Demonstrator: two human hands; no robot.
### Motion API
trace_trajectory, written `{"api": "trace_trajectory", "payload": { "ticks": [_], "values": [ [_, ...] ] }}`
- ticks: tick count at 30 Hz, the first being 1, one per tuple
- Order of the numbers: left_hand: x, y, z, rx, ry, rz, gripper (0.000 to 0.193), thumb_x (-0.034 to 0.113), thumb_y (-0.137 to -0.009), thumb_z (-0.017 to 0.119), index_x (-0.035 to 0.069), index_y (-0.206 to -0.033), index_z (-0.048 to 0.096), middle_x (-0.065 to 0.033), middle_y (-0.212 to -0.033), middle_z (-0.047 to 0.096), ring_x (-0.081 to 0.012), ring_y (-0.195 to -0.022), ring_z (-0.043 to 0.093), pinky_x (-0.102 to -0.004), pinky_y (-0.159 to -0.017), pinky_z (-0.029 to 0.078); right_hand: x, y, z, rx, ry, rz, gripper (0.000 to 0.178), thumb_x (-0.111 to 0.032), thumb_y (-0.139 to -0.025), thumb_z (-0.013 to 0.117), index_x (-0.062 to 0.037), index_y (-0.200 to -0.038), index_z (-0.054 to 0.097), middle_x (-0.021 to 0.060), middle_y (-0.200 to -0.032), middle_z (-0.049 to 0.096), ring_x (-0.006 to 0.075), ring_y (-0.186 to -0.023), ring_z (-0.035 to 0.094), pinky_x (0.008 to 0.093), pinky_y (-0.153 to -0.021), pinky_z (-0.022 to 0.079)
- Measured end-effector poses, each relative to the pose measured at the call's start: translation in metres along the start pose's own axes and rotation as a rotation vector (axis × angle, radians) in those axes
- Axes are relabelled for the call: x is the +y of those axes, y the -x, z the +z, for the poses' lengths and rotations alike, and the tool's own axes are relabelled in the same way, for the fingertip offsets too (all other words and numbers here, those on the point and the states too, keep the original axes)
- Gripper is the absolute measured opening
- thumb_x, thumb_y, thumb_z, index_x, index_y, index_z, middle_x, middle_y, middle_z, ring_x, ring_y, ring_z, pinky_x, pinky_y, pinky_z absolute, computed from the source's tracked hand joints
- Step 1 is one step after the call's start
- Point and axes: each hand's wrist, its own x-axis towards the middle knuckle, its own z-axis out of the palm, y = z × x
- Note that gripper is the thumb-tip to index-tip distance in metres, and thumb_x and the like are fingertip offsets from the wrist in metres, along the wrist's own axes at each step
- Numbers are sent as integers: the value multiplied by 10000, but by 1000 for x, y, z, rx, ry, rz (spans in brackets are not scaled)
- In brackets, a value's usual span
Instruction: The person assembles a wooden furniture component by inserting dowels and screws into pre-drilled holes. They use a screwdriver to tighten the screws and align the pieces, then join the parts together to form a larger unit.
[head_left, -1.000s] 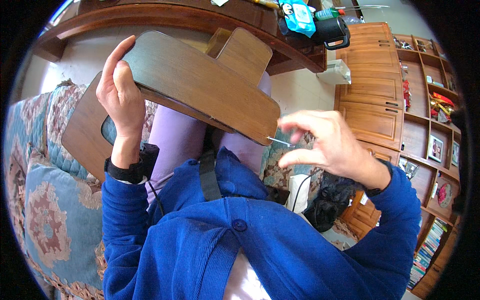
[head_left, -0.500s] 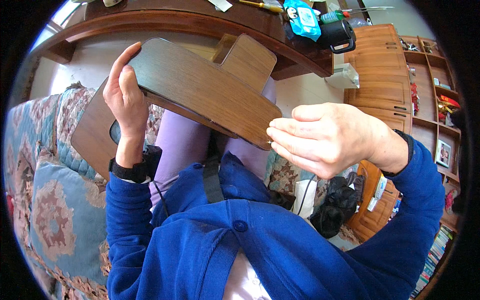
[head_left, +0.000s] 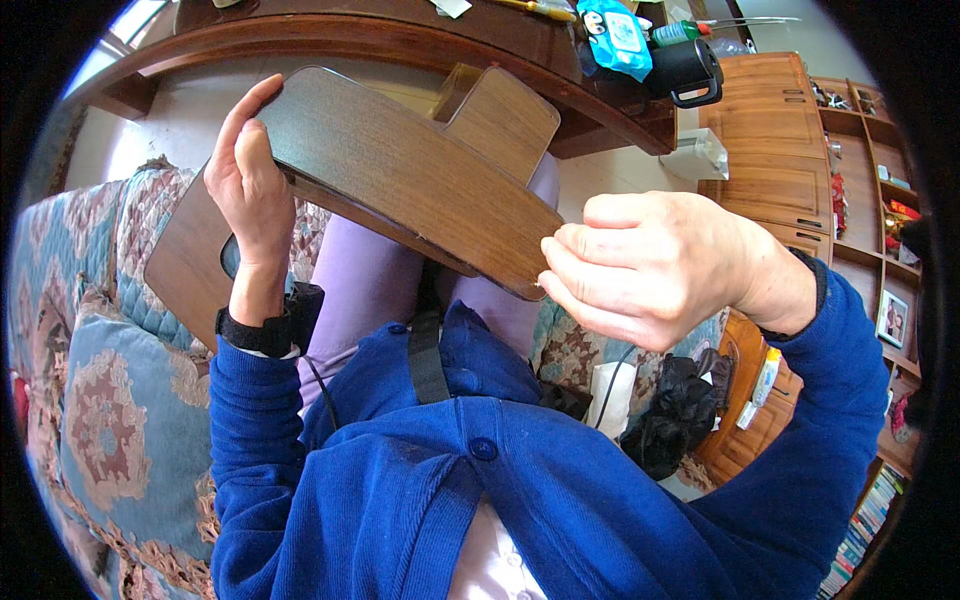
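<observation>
Across my lap lies a piece of dark-edged, wood-grain panels, its long upper board tilted down toward the right. A smaller rounded panel sticks out at its far side, and another panel with a dark-rimmed opening reaches out at the left. My left hand grips the board's left end, thumb and forefinger along its edge. At the right end, my right hand is closed in a pinch against the board's corner. A tiny pale speck shows at its fingertips, too small to name.
Beyond my knees stands a dark wooden table bearing a blue wipes pack, a black mug and a green bottle. A patterned sofa with a cushion is at left, a black bag at right, near wooden cabinets.
My right hand has shifted slightly upward, its fingers more curled at the board's corner. The left hand keeps its grip and the panels have hardly moved.
</observation>
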Motion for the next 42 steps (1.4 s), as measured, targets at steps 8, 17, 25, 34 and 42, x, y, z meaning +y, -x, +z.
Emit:
{"api": "trace_trajectory", "payload": {
  "ticks": [8, 17, 25, 34, 42],
  "values": [
    [2, 3, 2, 32, -34, -1, 430, 236, -1032, 401, 24, -1236, 714, -76, -1015, 719, -83, -799, 577, -226, -703, 452, -14, 4, 9, 13, 58, 207, 158, -219, -680, 659, -131, -629, 538, -4, -690, 520, 162, -643, 556, 297, -587, 461],
    [5, 4, 6, 37, -38, -3, 421, 222, -1027, 402, 31, -1221, 723, -39, -958, 714, -47, -678, 511, -207, -622, 405, -56, -6, 16, 18, -454, 966, 321, -250, -888, 689, -40, -670, 583, 130, -600, 602, 300, -531, 604, 407, -502, 482],
    [7, 5, 5, 33, -20, -9, 409, 201, -1025, 407, 23, -1222, 718, -23, -901, 689, -34, -652, 463, -213, -591, 372, -67, -8, 13, 106, -1108, 1345, 390, -358, -904, 731, 0, -762, 666, 93, -617, 627, 224, -550, 619, 344, -534, 488],
    [7, 2, 5, 6, -45, 10, 394, 186, -1023, 417, 16, -1221, 712, -67, -1013, 715, -82, -828, 594, -227, -752, 469, -21, 4, -11, -42, -21, 183, 363, -232, -744, 722, -46, -1057, 723, 76, -1086, 656, 185, -833, 610, 310, -686, 488],
    [16, -1, 6, 1, -87, -22, 398, 170, -1009, 399, -24, -1197, 691, -132, -1121, 719, -212, -1051, 657, -317, -942, 489, -16, -6, -12, -146, 5, 25, 289, -250, -664, 642, -23, -821, 728, 66, -930, 659, 181, -897, 606, 309, -808, 471]
  ]
}}
